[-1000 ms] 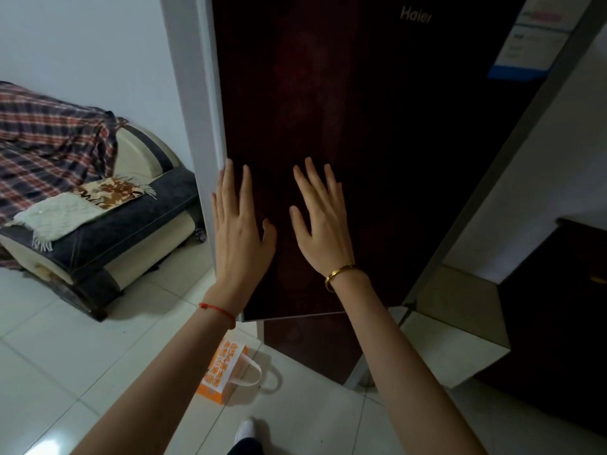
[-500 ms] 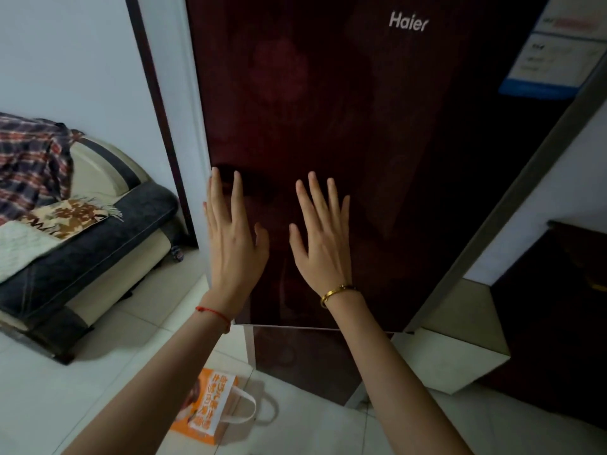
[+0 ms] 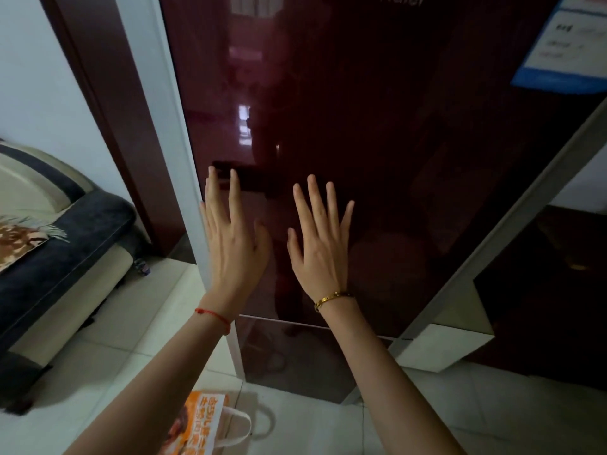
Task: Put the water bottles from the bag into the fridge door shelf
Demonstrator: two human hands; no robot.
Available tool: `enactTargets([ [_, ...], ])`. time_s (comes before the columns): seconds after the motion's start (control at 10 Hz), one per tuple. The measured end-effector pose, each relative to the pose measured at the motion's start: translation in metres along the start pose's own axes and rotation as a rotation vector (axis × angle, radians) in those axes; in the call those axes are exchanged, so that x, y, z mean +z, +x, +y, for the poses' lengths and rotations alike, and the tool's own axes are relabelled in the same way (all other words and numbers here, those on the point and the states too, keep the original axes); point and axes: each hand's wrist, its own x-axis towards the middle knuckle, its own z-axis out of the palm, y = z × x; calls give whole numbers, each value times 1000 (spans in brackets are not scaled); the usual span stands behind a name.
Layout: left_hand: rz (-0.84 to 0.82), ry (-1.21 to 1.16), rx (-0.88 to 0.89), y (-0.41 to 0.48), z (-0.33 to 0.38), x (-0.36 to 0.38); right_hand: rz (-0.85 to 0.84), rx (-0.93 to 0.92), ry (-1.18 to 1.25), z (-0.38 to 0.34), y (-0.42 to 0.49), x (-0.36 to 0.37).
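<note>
Nearest the camera, the orange and white bag stands on the tiled floor below the left forearm, its handle loop free; no water bottle can be seen in it or anywhere else in view, so their whereabouts cannot be confirmed. Above it, both forearms reach forward. The left hand is flat and spread, holding nothing, with its fingers lying along the left edge of the fridge door. The right hand is likewise spread and empty, just beside the left, palm toward the glossy dark red panel. Compared with a second ago, the door face fills more of the view and its brand lettering has slid to the top edge, while the sofa has moved off to the left: the person has closed in on the fridge with both hands held in the same pose. Judgement: the door appears shut, and whether it was just pushed closed or awaits opening cannot be told, nor how far the loading stands.
</note>
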Motion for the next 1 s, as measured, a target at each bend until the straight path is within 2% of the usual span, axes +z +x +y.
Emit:
enactTargets([
  [0.3,-29,11,-3,21,-24,20,41,43,-151,7,17,29],
  [0.7,14,149,97,23,-47,22,83,52,-232,8,19,39],
  [0.8,16,69,107,24,-50,18,57,72,-214,4,19,32],
  [0.9,-38,-104,177,19,-47,7,54,74,-22,-4,17,17],
  [1.0,-198,-242,302,14,-47,-3,172,153,208,-12,8,6],
])
